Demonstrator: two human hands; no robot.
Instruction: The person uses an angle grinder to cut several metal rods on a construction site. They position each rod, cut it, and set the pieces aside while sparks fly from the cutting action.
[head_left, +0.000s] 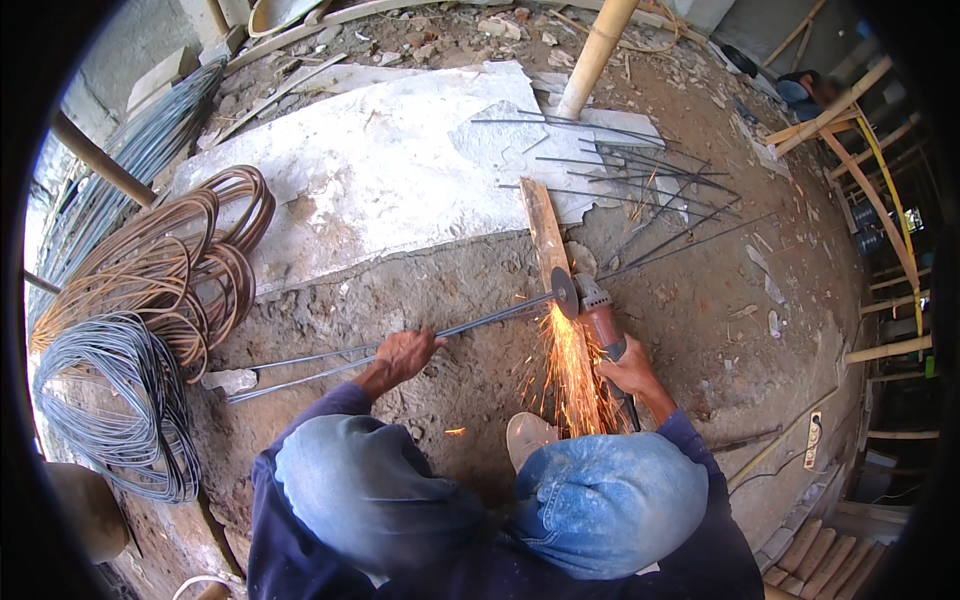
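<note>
Grey metal rods (496,318) run in a bundle across the ground in front of me. My left hand (404,358) is closed round them. In my right hand (630,368) is a red-brown angle grinder (602,322), gripped by its body. The dark cutting disc (565,294) meets the rods beside a wooden plank (544,228) lying beneath them. A stream of orange sparks (572,375) sprays from the disc down toward my shoe (530,437). Whether any rod is cut through cannot be made out.
Several cut rods (650,185) lie scattered beyond the grinder, partly on a pale sheet (390,170). Coils of rusty rod (215,230) and grey wire (115,400) lie at the left. A bamboo pole (597,60) rises ahead; a power strip (812,440) sits at the right.
</note>
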